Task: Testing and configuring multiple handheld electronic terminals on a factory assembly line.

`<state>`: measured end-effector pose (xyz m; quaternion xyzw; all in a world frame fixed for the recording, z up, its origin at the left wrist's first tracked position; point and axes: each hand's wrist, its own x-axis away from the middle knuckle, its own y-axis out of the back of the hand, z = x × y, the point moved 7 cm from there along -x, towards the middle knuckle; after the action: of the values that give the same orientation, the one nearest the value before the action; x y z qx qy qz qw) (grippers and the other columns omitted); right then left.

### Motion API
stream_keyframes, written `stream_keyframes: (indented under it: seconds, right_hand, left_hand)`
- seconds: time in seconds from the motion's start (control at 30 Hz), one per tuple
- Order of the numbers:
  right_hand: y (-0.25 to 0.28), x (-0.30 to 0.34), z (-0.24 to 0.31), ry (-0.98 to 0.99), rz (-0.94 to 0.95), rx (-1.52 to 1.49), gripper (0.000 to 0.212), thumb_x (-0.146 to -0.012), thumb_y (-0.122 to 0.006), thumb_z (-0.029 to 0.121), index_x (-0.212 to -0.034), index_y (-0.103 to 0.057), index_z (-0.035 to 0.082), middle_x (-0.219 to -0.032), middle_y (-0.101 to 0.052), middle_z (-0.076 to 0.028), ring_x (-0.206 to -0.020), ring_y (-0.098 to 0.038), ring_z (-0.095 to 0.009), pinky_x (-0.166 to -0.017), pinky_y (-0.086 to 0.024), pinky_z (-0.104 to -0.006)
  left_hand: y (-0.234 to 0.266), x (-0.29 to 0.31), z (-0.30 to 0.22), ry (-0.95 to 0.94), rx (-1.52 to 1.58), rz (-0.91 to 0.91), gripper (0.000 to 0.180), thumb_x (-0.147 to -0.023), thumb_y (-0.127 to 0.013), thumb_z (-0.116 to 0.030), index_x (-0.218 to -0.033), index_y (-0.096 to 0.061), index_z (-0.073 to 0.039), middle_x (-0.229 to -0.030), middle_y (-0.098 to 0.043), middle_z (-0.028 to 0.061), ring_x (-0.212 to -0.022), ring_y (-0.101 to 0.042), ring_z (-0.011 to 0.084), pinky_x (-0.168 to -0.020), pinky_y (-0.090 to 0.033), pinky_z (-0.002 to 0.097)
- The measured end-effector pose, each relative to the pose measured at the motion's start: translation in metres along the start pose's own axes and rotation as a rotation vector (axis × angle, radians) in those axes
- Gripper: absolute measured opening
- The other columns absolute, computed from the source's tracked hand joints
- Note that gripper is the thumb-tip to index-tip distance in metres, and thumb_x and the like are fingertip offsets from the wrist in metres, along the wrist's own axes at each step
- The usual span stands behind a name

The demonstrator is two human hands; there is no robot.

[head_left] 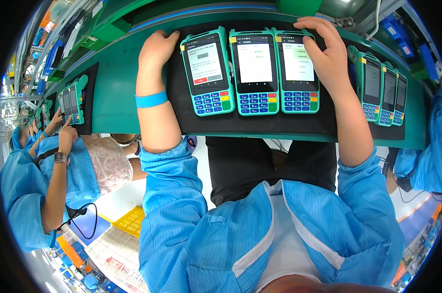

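Three card payment terminals with teal cases, blue keypads and lit screens lie side by side on a black mat [179, 110]. The left terminal [208, 73] is slightly turned and shows text with a red button. The middle terminal [254, 63] and the right terminal [291, 63] show mostly white pages. My left hand [156, 49] rests beside the left terminal, apart from it, with most of its fingers hidden. Over the right terminal's upper right corner is my right hand [322, 46], thumb at the screen, fingers stretched past the top edge and apart from the thumb.
To the right, several similar terminals [388, 93] stand close together on another mat. At left, a co-worker's hand [67, 134] touches a terminal [72, 102]. Green bins [299, 6] line the bench's [113, 112] far edge. A yellow crate [130, 222] sits below left.
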<state>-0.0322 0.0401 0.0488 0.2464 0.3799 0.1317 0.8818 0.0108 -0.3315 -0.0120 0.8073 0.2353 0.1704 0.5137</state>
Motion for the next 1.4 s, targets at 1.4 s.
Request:
stream_keyframes:
  seconds: [1.4]
  right_hand:
    - [0.014, 0.104, -0.007, -0.514, -0.038, -0.799, 0.051, -0.105, -0.029, 0.037, -0.136, -0.040, -0.002, -0.134, -0.049, -0.015, -0.130, -0.042, -0.023, -0.111, -0.028, -0.0330]
  left_hand:
    - [0.009, 0.059, 0.008, -0.259, 0.127, -0.167, 0.041, -0.096, -0.056, -0.032, -0.090, -0.062, 0.008, -0.074, -0.062, 0.0226, -0.068, -0.059, 0.0303, -0.068, -0.046, 0.0393]
